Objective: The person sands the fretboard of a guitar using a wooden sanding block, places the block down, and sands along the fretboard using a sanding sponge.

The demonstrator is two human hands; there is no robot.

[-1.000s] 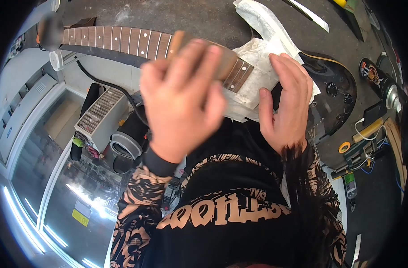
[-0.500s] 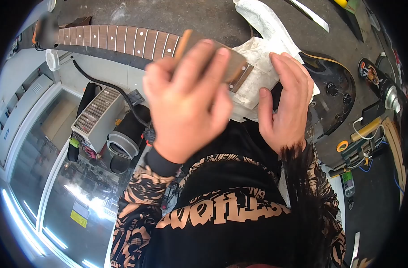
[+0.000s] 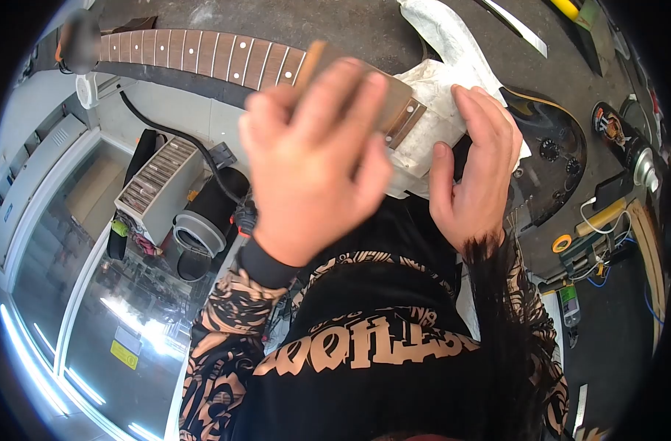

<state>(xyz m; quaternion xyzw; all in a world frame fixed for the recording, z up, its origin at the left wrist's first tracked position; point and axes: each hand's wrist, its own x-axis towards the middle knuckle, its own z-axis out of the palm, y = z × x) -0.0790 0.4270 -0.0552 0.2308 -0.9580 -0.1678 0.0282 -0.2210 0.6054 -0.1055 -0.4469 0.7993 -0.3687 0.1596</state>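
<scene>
In the head view, your left hand (image 3: 317,158) grips a flat block (image 3: 396,100), fingers across its top, over the right part of the fretboard (image 3: 210,56); most frets lie left of that hand. Your right hand (image 3: 480,165), fingers loosely curved and thumb apart, rests on the pale covering (image 3: 431,88) over the guitar body (image 3: 545,125), right of the fretboard.
</scene>
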